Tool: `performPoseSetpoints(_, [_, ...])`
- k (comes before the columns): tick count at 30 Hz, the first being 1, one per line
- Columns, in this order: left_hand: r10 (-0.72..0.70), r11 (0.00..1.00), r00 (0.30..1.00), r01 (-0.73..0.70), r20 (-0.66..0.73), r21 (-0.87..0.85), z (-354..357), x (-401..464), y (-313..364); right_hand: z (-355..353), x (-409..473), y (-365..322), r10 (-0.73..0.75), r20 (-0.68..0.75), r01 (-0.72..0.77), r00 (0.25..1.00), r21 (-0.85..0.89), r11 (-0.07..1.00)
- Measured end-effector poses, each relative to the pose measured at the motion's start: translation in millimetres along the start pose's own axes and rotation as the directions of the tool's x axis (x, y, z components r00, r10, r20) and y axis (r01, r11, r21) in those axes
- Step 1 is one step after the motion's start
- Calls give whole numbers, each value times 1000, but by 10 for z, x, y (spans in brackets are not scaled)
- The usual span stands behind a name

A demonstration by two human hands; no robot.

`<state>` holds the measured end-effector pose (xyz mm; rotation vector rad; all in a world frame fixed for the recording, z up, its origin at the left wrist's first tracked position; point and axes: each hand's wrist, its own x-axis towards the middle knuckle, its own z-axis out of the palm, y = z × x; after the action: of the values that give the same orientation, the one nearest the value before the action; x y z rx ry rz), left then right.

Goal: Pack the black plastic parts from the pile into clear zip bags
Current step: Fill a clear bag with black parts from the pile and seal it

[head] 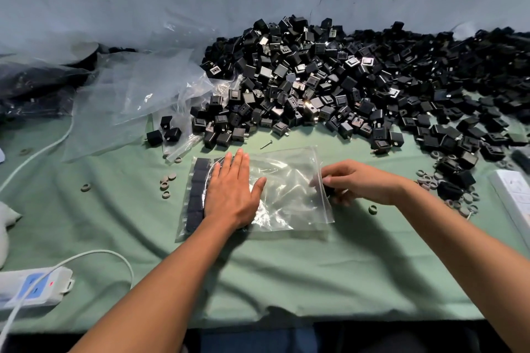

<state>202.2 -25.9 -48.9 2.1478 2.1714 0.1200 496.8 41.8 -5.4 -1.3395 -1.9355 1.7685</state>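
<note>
A clear zip bag (289,198) lies flat on the green cloth in front of me, its open mouth facing right. A column of black plastic parts (198,195) is lined up inside along its left end. My left hand (232,195) presses flat on the bag with straight fingers, right beside that column. My right hand (352,182) is at the bag's mouth, fingers curled round a black part (329,189) that it holds at the opening. A big pile of black parts (344,86) covers the table behind the bag.
Empty clear bags (137,94) lie crumpled at the back left. Small grey rings (167,180) and a screw (266,144) are scattered on the cloth. A white power strip (31,286) with a cable sits near left, a white box (513,195) at the right edge.
</note>
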Motion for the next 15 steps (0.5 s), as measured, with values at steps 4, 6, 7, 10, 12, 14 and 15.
performPoseSetpoints(4, [-4, 1000, 1000, 4, 0, 5, -36, -8, 15, 147, 49, -38, -58, 80, 48, 995, 121, 991])
performPoseSetpoints(6, [-6, 1000, 1000, 6, 0, 7, -42, -11, 15, 211, 130, -81, -59, 111, 47, 992, 104, 993])
performPoseSetpoints(7, [-8, 1000, 1000, 8, -1, 4, -41, -14, 17, 241, 168, -106, -56, 160, 40, 985, 101, 994])
performPoseSetpoints(10, [-13, 1000, 1000, 13, -7, -9, -38, -9, 20, 310, 281, -192, -57, 288, 24, 956, 114, 993])
performPoseSetpoints(12, [-14, 1000, 1000, 14, -10, -21, -41, -4, 27, 344, 342, -253, -68, 320, 37, 945, 101, 994])
performPoseSetpoints(14, [-12, 999, 1000, 11, -11, -32, -45, -4, 27, 386, 406, -297, -70, 346, 41, 936, 90, 995])
performPoseSetpoints(15, [-10, 999, 1000, 10, -13, -43, -47, -7, 26, 413, 434, -325, -70, 347, 45, 935, 79, 996])
